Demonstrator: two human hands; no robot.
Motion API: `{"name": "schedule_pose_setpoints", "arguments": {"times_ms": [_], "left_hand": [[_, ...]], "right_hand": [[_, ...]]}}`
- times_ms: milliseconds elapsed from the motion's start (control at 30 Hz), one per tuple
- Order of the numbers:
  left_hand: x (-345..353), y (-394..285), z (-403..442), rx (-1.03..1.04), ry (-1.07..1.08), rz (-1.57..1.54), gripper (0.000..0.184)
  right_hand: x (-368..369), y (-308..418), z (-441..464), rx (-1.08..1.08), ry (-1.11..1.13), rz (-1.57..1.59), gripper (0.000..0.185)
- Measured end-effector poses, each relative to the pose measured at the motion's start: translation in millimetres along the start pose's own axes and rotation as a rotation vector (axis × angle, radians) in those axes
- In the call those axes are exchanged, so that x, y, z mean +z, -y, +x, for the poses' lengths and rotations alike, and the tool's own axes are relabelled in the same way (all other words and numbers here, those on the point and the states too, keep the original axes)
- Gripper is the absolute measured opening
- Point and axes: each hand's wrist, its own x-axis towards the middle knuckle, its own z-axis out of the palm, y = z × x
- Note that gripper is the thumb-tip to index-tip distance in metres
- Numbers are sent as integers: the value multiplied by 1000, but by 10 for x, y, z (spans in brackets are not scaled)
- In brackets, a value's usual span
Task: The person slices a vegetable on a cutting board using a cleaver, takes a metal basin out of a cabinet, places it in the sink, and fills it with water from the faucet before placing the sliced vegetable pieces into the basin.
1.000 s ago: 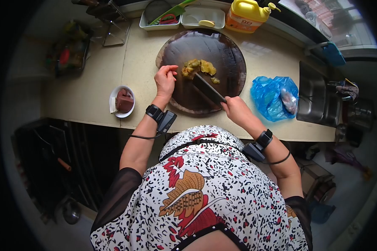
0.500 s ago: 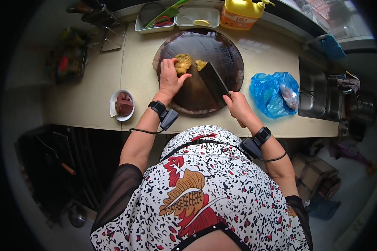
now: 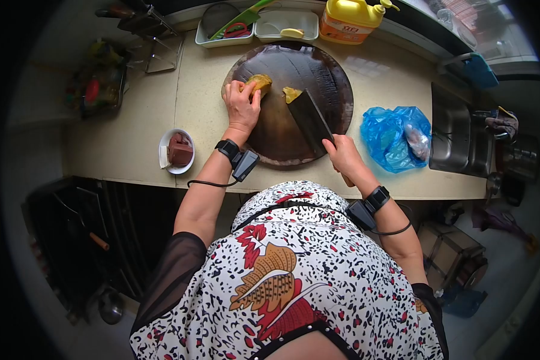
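At ten o'clock on the board (image 3: pixel 325 69), the left hand (image 3: pixel 242 109) is curled around yellow food (image 3: pixel 261 82), the right hand (image 3: pixel 344 156) closed on the knife (image 3: pixel 310 123) at four; cutting seems the step, next needing steady hold.

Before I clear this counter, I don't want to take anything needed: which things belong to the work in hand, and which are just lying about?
In use:
cleaver, in the right hand
yellowish food, partly in the left hand
round board beneath

Apparently just lying about:
blue plastic bag
white bowl
yellow pump bottle
two trays
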Motion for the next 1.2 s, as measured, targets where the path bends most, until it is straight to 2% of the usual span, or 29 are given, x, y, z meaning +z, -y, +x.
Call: {"name": "schedule_pose_setpoints", "arguments": {"times_ms": [67,467,600,700,833,933,1033,1133,1200], "left_hand": [[10,13,21,27,-25,-32,18],[6,120,58,-284,98,-401,8],[-19,19,12,-18,154,-361,7],[-61,9,-34,-81,156,-401,7],[-114,85,-54,-285,206,-469,34],[-76,169,-10,-354,224,-347,38],[227,403,-100,-445,315,-729,45],[211,396,-63,-447,401,-637,50],[245,390,-56,-478,338,-628,44]], "right_hand": [[3,4,1,-4,-7,-7,31],[42,-30,3,-3,-29,-33,34],[33,-16,-7,20,-16,-8,34],[30,-1,-18,40,-9,13,35],[69,-40,-5,61,-12,48,36],[62,-38,-12,66,0,64,36],[55,-31,-13,61,3,69,36],[47,-15,-30,66,-1,70,36],[64,-32,-15,70,4,75,36]]}}
